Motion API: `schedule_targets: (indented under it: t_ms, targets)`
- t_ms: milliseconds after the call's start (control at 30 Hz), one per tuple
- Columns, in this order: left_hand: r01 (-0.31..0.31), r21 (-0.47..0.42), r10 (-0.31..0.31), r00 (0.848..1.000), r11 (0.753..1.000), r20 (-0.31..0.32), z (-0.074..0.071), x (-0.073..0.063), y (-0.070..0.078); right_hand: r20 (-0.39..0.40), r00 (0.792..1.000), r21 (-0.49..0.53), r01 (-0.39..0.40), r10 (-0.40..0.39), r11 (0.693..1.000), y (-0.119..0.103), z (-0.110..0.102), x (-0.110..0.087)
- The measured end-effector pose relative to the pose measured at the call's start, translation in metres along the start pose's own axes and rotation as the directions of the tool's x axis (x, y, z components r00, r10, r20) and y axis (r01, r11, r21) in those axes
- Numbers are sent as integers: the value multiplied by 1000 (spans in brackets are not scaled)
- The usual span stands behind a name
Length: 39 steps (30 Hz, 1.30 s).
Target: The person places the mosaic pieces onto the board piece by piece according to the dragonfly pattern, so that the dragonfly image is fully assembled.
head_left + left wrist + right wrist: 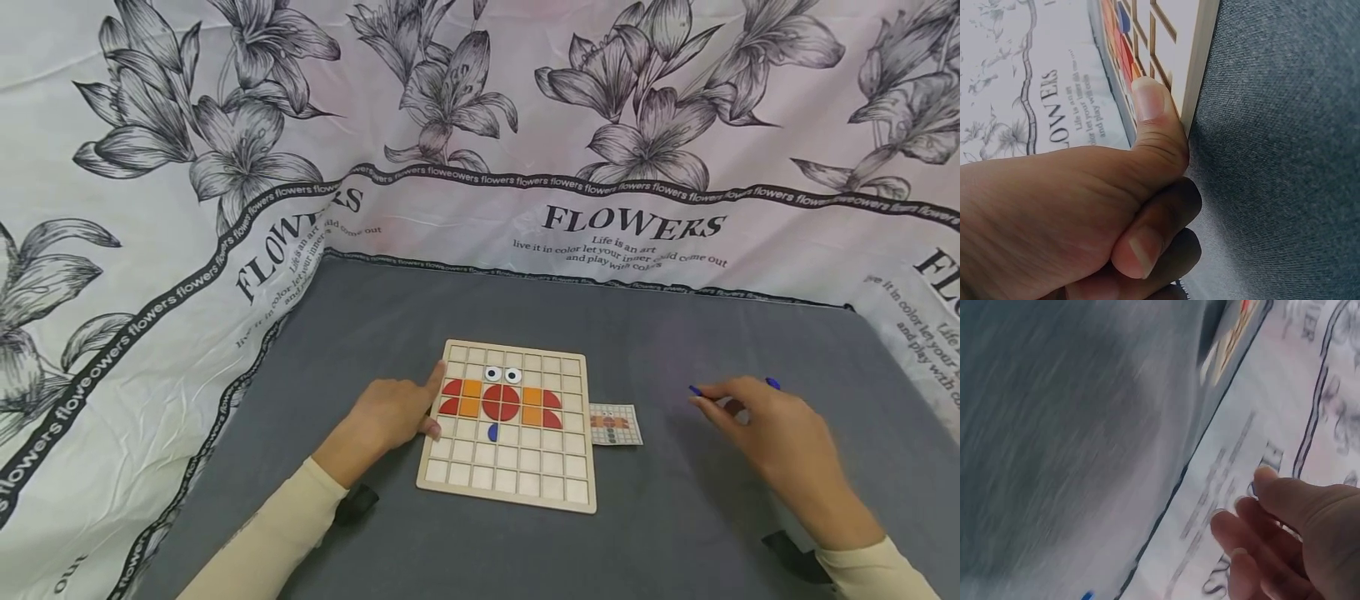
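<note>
A wooden grid board (506, 495) lies on the grey cloth. My left hand (393, 410) holds its left edge, index finger stretched along the side. In the left wrist view the thumb (1149, 100) lies over the rim, the other fingers curled beneath. On the board are two eye pieces (502, 375), a red circle of quarter pieces (500, 402), orange squares (470, 398), red quarter pieces (551, 408) and one blue piece (492, 432). Off to the right, my right hand (780, 433) pinches a small blue piece (695, 390) at thumb and index tips; the right wrist view hides it.
A pattern card (617, 425) sticks out at the board's right edge. Another blue piece (773, 383) shows just beyond the right hand. White cloth walls with printed flowers (637, 218) stand behind the grey cloth (675, 333) and at its sides.
</note>
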<state>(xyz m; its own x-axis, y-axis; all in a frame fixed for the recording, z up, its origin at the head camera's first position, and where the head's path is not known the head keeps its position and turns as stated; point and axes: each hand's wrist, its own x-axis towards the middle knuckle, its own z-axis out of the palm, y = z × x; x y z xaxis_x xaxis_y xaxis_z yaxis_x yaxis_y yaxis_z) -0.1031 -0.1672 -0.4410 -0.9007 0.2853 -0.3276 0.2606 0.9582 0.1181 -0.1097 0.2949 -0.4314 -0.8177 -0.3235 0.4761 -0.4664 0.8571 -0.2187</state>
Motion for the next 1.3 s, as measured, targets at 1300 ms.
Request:
schedule_targets:
  t_ms: [1300]
  targets:
    - [15,20,-15,1000,1000,5,0,1,1,242,830,167,474,-502,864,-146,88,35]
